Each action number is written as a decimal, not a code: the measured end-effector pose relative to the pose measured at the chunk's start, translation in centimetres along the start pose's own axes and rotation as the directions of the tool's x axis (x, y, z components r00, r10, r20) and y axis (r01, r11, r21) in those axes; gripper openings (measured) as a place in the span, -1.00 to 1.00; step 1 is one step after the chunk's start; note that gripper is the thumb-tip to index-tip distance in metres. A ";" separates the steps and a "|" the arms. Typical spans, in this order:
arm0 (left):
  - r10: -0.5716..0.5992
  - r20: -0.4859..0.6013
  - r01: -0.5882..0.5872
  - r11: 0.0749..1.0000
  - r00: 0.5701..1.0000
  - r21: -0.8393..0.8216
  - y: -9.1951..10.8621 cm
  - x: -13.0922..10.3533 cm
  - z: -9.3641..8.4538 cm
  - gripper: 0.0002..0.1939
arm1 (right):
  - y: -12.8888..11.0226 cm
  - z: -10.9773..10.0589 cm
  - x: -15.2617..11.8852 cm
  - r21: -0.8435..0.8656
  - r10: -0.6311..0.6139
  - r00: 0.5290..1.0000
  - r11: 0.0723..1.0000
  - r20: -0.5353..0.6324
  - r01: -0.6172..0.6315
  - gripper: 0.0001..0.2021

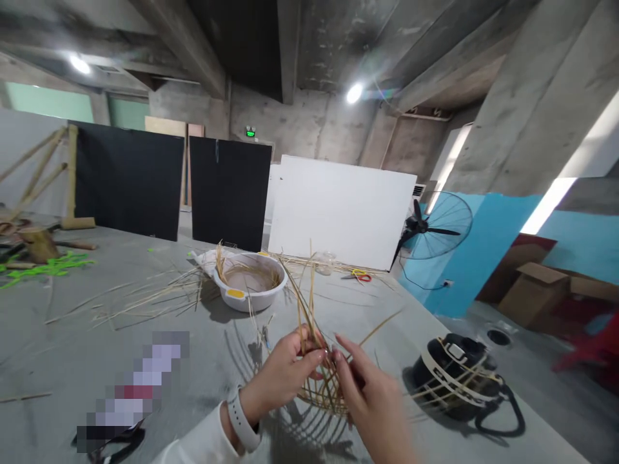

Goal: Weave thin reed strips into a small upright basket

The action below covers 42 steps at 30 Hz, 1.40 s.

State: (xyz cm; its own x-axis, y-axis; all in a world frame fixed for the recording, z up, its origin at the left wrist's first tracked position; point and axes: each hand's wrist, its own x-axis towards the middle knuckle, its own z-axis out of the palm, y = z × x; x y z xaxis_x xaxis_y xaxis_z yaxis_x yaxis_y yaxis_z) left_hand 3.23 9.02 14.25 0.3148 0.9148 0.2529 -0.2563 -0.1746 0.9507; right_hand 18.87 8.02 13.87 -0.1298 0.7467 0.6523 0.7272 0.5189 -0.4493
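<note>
Between my hands is a partly woven basket (323, 394) of thin tan strips, with long loose ends sticking up and outward. My left hand (289, 368) pinches several of the upright strips (309, 309) between thumb and fingers, a white watch on that wrist. On the basket's right side my right hand (370, 393) has its thumb and forefinger at the strips, close to the left fingertips. That hand is a little blurred, and its other fingers are partly hidden. The basket's lower part is partly covered by both hands.
A white basin (251, 304) holding strips stands beyond my hands, with loose strips (140, 299) to its left. Scissors (358, 276) lie farther back. At right sits a black container (452, 374) with a strap. A fan (430, 227) stands past the table's edge.
</note>
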 end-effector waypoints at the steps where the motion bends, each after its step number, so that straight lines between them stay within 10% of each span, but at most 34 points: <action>1: 0.005 -0.002 -0.005 1.000 1.000 0.002 0.0 0.0 0.0 -0.73 | 0.2 0.2 -0.1 0.031 0.011 0.999 0.999 0.047 -0.013 -0.62; 13: 0.003 -0.018 -0.002 0.998 1.000 0.061 -0.5 0.0 -0.4 -0.78 | -1.8 -1.0 0.5 0.266 0.284 0.932 0.903 0.224 -0.339 -0.61; 18: -0.002 -0.002 0.002 0.997 1.000 0.077 -0.6 -0.1 -0.3 -0.80 | -2.7 -1.9 0.9 0.497 0.446 0.796 0.623 0.410 -0.605 -0.48; 21: -0.005 0.019 0.004 0.998 1.000 0.067 -0.7 -0.3 0.0 -0.81 | -3.2 -2.1 0.6 0.689 0.405 0.833 0.479 0.376 -0.544 -0.53; 25: -0.018 0.046 0.018 1.000 0.999 0.013 -0.9 -0.5 0.3 -0.82 | -3.5 -1.7 -0.2 0.719 0.196 0.971 0.656 0.134 -0.231 -0.59; 30: -0.012 0.042 0.012 1.000 0.999 -0.001 -1.2 -0.5 0.5 -0.82 | -3.0 -0.9 -0.5 0.282 -0.051 0.997 0.959 0.049 0.035 -0.60; 42: -0.031 0.007 0.030 0.998 0.999 0.049 -0.5 -0.5 0.0 -0.83 | -2.4 -2.2 -0.4 0.080 -0.059 0.971 0.996 0.232 0.041 -0.58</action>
State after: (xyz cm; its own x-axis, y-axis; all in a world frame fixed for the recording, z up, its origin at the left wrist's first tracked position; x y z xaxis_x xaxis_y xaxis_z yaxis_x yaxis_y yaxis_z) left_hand 3.25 8.67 13.66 0.3291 0.9171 0.2247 -0.2012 -0.1644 0.9656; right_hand 18.69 5.52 16.05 -0.3253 0.7913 0.5177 0.6648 0.5807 -0.4699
